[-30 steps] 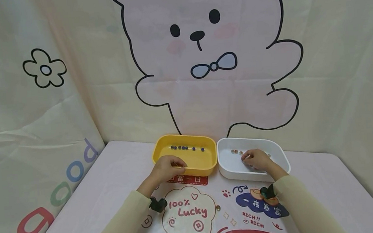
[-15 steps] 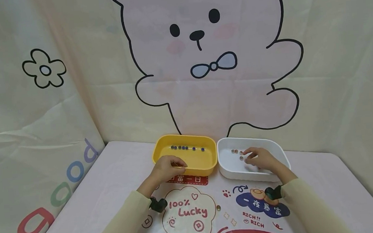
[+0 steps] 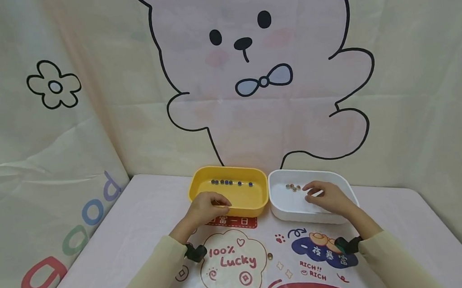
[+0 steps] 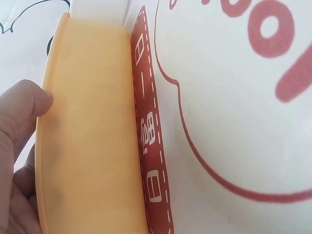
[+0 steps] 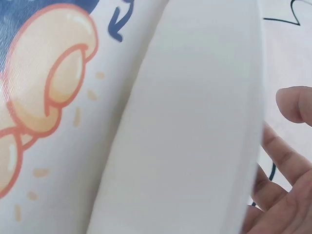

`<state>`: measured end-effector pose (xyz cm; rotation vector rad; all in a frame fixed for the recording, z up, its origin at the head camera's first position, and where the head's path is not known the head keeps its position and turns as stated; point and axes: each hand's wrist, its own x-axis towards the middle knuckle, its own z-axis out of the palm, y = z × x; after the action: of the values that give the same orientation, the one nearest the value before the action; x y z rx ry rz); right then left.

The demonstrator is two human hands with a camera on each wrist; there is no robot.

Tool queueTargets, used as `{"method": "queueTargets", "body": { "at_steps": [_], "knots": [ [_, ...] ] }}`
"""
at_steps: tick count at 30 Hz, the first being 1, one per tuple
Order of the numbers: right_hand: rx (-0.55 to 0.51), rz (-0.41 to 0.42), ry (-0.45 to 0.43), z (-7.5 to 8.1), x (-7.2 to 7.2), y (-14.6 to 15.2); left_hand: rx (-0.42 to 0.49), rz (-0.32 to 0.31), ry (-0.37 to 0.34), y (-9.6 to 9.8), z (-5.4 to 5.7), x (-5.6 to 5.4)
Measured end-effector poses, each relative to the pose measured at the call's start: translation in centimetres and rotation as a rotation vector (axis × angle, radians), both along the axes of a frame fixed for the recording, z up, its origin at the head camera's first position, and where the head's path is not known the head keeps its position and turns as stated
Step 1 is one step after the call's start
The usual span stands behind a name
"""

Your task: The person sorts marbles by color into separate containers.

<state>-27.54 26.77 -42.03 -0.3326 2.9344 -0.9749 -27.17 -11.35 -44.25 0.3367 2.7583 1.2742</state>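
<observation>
In the head view my left hand [image 3: 208, 208] is at the near rim of a yellow tray [image 3: 255, 205], thumb at the rim and fingers inside. The left wrist view has the thumb [image 4: 40, 99] lapping over the rim, with the tray wall hiding part of the fingers. Several dark blue beads [image 3: 227, 182] lie in a row across that tray. My right hand [image 3: 329, 197] hovers over the white tray [image 3: 285, 213], thumb and forefinger apart with nothing between them. Just left of its fingertips, several small brownish-orange beads [image 3: 294, 189] sit in a cluster.
Both trays stand side by side at the back of the table, close to a cloth backdrop [image 3: 230, 139] with a bear drawing. One brownish bead [image 3: 270, 256] lies on the printed tablecloth [image 3: 270, 231] in front of them.
My right hand has let go of a bead and drawn rightward, its fingers opening. That bead has moved up to the other brownish-orange ones. My left hand stays still.
</observation>
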Motion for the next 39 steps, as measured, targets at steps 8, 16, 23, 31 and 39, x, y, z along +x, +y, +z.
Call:
{"method": "queueTargets", "body": {
  "at_steps": [8, 16, 23, 31, 39],
  "knots": [
    [-0.031, 0.025, 0.039, 1.3, 1.7, -0.7, 0.009, -0.004, 0.006, 0.0, -0.1, -0.1],
    [-0.049, 0.052, 0.089, 2.1, 3.2, -1.6, 0.015, -0.002, 0.001, -0.1, -0.1, -0.2],
    [-0.045, 0.069, 0.09, 2.3, 4.3, -2.4, 0.024, 0.0, -0.007, 0.0, -0.1, -0.1],
    [-0.069, 0.113, 0.097, 2.2, 5.9, -4.0, 0.024, -0.006, -0.006, 0.0, -0.1, -0.1],
    [-0.095, 0.18, 0.016, 1.2, 7.2, -6.4, 0.018, -0.006, -0.004, 0.0, -0.2, -0.2]
  ]
}}
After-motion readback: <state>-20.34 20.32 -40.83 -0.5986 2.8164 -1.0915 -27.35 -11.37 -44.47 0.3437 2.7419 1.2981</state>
